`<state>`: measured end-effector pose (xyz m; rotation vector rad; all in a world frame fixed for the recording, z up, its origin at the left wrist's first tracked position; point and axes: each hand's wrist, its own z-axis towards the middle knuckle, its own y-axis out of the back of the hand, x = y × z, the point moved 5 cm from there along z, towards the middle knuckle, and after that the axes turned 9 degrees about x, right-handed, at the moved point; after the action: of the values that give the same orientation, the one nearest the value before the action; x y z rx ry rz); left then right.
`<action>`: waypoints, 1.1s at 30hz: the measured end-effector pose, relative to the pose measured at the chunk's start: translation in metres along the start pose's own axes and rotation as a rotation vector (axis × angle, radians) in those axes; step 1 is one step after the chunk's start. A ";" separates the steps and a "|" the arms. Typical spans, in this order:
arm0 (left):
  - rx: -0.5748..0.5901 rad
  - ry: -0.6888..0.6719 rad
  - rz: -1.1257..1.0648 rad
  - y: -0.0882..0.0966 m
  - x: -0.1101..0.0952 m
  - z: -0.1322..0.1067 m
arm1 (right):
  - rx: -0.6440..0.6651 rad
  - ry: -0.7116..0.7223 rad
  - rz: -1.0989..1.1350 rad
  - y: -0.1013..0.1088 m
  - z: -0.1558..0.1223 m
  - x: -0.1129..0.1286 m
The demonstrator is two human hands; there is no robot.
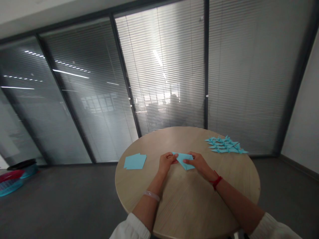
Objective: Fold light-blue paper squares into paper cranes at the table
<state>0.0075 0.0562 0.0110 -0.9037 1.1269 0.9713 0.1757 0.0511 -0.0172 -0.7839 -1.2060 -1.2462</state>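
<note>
A light blue folded paper triangle [184, 159] lies on the round wooden table [189, 202]. My left hand [166, 162] pinches its left corner with curled fingers. My right hand [196, 161] presses and pinches its right side. A thin bracelet circles my left wrist and a red band my right wrist. Both hands rest on the tabletop near its middle.
A small stack of blue paper sheets [135, 161] lies at the table's left edge. Several folded blue paper shapes [225, 145] sit in a group at the far right. Glass walls with blinds stand behind. Coloured baskets [13, 177] sit on the floor at the far left.
</note>
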 end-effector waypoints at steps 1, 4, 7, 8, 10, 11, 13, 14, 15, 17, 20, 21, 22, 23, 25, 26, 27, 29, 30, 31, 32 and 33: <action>-0.013 0.000 -0.030 0.001 0.000 0.000 | 0.006 -0.002 0.008 -0.001 -0.001 0.002; -0.041 0.002 -0.096 0.003 -0.001 -0.001 | 0.009 0.006 0.017 -0.002 -0.002 0.005; -0.056 0.006 -0.121 0.005 0.001 -0.001 | 0.004 0.016 -0.002 -0.002 -0.003 0.006; -0.060 0.007 -0.125 0.005 0.001 -0.001 | 0.005 0.017 -0.007 -0.002 -0.003 0.006; -0.070 0.007 -0.132 0.006 0.002 -0.001 | 0.009 0.021 -0.010 -0.003 -0.003 0.007; -0.076 0.008 -0.135 0.006 0.003 0.000 | 0.011 0.024 -0.007 -0.003 -0.004 0.008; -0.092 0.012 -0.137 0.007 0.004 0.000 | 0.017 0.027 -0.008 -0.004 -0.004 0.009; -0.100 0.013 -0.138 0.007 0.004 0.000 | 0.018 0.030 -0.014 -0.004 -0.004 0.010; -0.107 0.014 -0.139 0.007 0.004 0.000 | 0.020 0.034 -0.020 -0.004 -0.004 0.011; -0.117 0.013 -0.149 0.007 0.005 -0.001 | 0.021 0.048 -0.029 -0.004 -0.004 0.012; -0.129 0.007 -0.163 0.006 0.004 -0.002 | 0.020 0.064 -0.038 -0.004 -0.004 0.013; -0.135 0.006 -0.159 0.006 0.003 -0.003 | 0.018 0.068 -0.044 -0.004 -0.004 0.013; -0.142 0.006 -0.151 0.006 0.002 -0.003 | 0.019 0.075 -0.051 -0.004 -0.004 0.013; -0.148 0.005 -0.141 0.006 0.002 -0.003 | 0.019 0.084 -0.058 -0.005 -0.004 0.014; -0.159 -0.002 -0.120 0.007 0.000 -0.004 | 0.020 0.108 -0.081 -0.005 -0.004 0.014; -0.163 -0.007 -0.108 0.007 -0.001 -0.004 | 0.021 0.117 -0.099 -0.005 -0.004 0.015; -0.164 -0.013 -0.095 0.007 -0.001 -0.004 | 0.023 0.122 -0.117 -0.006 -0.005 0.015; -0.151 -0.023 -0.061 0.006 -0.001 -0.003 | 0.037 0.117 -0.153 -0.008 -0.006 0.015; -0.137 -0.026 -0.044 0.006 -0.001 -0.002 | 0.051 0.108 -0.172 -0.009 -0.007 0.016; -0.121 -0.029 -0.028 0.005 -0.001 -0.002 | 0.062 0.095 -0.192 -0.011 -0.007 0.016; -0.106 -0.031 -0.011 0.004 0.000 -0.001 | 0.068 0.080 -0.215 -0.011 -0.008 0.017; -0.094 -0.034 0.006 0.003 0.000 -0.001 | 0.067 0.066 -0.239 -0.012 -0.008 0.017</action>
<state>0.0042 0.0566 0.0102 -0.9560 1.0626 1.0479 0.1645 0.0360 -0.0046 -0.5563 -1.3079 -1.4063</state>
